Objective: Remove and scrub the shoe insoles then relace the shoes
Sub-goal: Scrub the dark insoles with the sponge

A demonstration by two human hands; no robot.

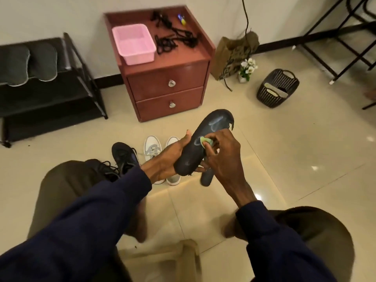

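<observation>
Green sponge, pinched by the right hand, presses on the insole gripped by the left hand, before the cabinet. Laces lie atop the cabinet, so scrubbing looks underway and relacing not yet begun.

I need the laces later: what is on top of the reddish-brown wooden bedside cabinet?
A pink plastic basin, tangled black shoelaces beside it, and a small blue-and-yellow object at the back, too small to identify. Whatever lies under the basin is covered.
</observation>
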